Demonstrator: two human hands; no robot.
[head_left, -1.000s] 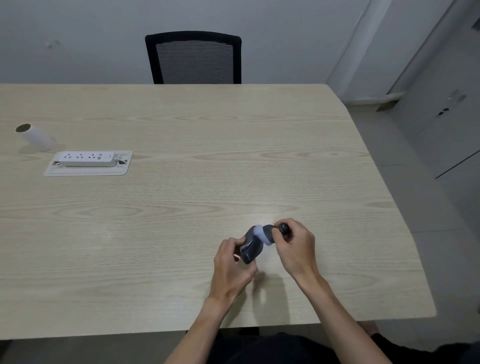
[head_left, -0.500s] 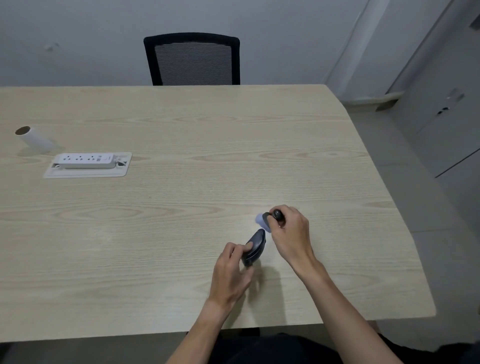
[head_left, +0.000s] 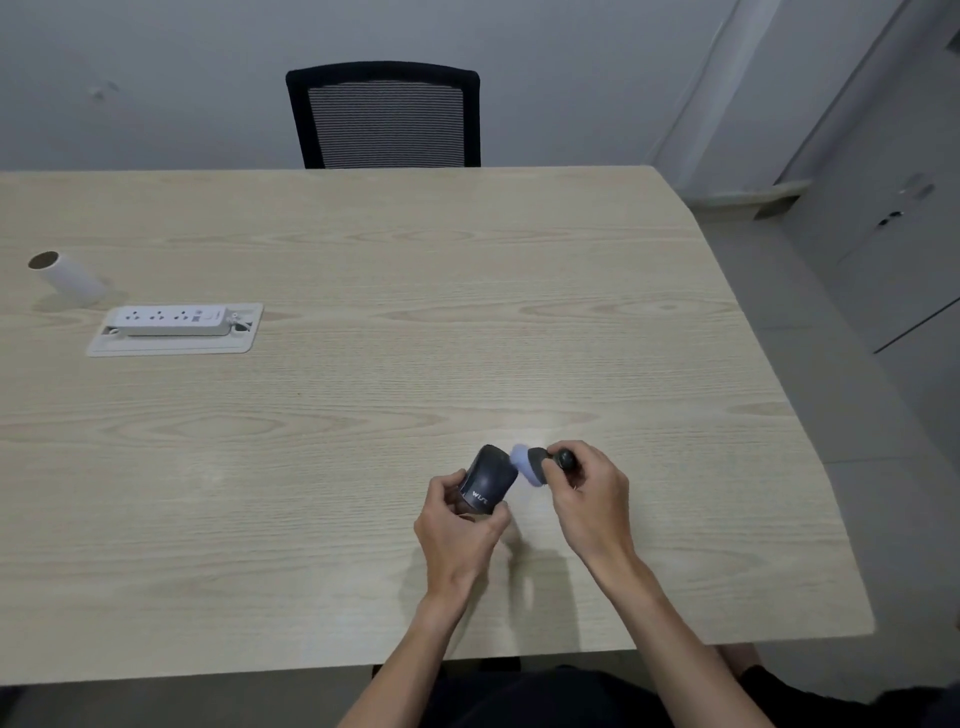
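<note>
Head view: two hands counted, both bare, forearms rising from the near edge of the table (head_left: 363, 467); left hand (head_left: 457, 525) curled round one dark casing (head_left: 488, 480), fingers on its left side, thumb on its right, wrist straight; casing tilted, top end leaning away, white lettering facing the camera; it sat near the front of the table, right of middle; whether its lower end rested on the wood could not be told; right hand (head_left: 592, 499) bent inward, fingers curled, pinching the dark knob of one pale-headed tool (head_left: 524, 465); pale head lay against or just beside the casing's upper right edge, contact not clear. Far left: one white power strip (head_left: 171, 321) in one recessed tray (head_left: 171, 345); one white roll (head_left: 67, 273) just beyond it; one black chair (head_left: 384, 114) behind the table.
</note>
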